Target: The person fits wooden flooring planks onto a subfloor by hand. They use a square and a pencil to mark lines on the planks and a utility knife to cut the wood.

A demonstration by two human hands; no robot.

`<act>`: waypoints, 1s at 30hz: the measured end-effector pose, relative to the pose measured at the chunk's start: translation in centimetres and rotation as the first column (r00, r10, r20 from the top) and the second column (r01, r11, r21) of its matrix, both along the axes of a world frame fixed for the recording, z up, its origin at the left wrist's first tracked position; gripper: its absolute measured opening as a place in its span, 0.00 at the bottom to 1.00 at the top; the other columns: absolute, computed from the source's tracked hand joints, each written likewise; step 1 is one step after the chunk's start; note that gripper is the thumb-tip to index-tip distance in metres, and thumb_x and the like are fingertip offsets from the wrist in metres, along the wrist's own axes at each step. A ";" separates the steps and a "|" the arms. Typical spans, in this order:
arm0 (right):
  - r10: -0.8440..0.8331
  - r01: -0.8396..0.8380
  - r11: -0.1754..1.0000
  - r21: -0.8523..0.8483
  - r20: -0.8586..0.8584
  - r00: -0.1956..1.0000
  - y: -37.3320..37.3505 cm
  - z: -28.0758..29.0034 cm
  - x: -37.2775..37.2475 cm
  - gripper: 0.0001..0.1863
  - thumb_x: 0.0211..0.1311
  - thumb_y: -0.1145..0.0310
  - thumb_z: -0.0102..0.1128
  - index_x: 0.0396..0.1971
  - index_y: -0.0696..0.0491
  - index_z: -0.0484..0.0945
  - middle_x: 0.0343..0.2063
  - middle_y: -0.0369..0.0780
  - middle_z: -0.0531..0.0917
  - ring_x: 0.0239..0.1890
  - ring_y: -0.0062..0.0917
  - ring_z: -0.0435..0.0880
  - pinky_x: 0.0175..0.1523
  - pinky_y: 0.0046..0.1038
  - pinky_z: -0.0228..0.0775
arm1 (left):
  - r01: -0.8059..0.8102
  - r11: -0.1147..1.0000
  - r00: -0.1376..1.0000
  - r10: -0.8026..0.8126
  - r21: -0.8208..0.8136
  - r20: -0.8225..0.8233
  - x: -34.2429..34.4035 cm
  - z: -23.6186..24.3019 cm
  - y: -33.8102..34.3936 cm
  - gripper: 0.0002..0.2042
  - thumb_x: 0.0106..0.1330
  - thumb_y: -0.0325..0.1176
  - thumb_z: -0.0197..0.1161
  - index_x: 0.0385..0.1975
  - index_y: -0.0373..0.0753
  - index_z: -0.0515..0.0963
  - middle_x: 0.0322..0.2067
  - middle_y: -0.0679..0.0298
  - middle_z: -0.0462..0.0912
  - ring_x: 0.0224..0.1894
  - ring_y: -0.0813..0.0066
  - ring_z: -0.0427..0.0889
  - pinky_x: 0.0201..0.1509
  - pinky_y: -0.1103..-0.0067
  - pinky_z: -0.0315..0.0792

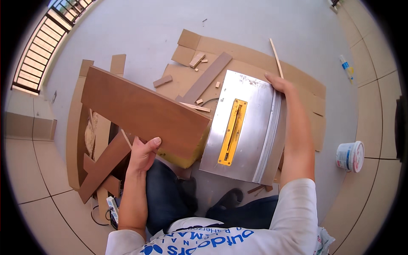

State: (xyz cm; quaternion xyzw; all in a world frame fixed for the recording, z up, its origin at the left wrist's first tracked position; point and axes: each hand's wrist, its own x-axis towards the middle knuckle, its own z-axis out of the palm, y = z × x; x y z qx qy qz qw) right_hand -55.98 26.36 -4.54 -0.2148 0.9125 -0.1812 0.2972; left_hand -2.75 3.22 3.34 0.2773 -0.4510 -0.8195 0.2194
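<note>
Brown board (144, 108) above cardboard (313, 91), grey floor (263, 21).

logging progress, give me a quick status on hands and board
Left hand gripping wide brown board. Right hand at far right corner of metal tabletop. Wood offcuts on cardboard beyond.

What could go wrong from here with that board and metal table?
The left hand holds the wide board at its near edge, so it might tip or slip. The right hand is at the metal table's right side; straying into the slotted yellow plate could hurt. Loose wood scraps nearby might trip someone.
</note>
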 end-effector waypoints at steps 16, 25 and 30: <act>0.049 0.261 0.485 -0.835 0.323 0.945 -4.2 14.5 35.1 0.31 0.88 0.45 0.45 0.65 0.60 0.76 0.50 0.39 0.86 0.51 0.22 0.83 0.59 0.26 0.76 | 0.172 0.972 0.941 -0.113 0.163 -0.318 -0.2 2.0 1.5 0.32 0.68 0.28 0.77 0.70 0.36 0.70 0.64 0.59 0.81 0.64 0.65 0.84 0.64 0.68 0.82; 0.576 -0.483 0.813 -0.325 0.319 0.753 6.3 9.9 54.6 0.13 0.83 0.68 0.57 0.54 0.61 0.82 0.43 0.44 0.90 0.46 0.29 0.89 0.54 0.30 0.80 | 0.046 0.997 0.844 -0.004 0.065 -0.536 1.2 1.8 2.6 0.33 0.64 0.31 0.81 0.67 0.35 0.73 0.61 0.61 0.82 0.61 0.65 0.84 0.68 0.68 0.79; 0.152 -0.467 0.752 -0.465 -0.567 0.809 6.0 20.6 47.1 0.29 0.78 0.67 0.62 0.73 0.60 0.68 0.77 0.49 0.67 0.79 0.42 0.65 0.80 0.41 0.57 | 0.171 0.928 0.934 -0.259 -0.331 -0.244 3.4 4.6 3.6 0.29 0.59 0.28 0.76 0.62 0.30 0.76 0.53 0.55 0.87 0.59 0.64 0.84 0.67 0.69 0.77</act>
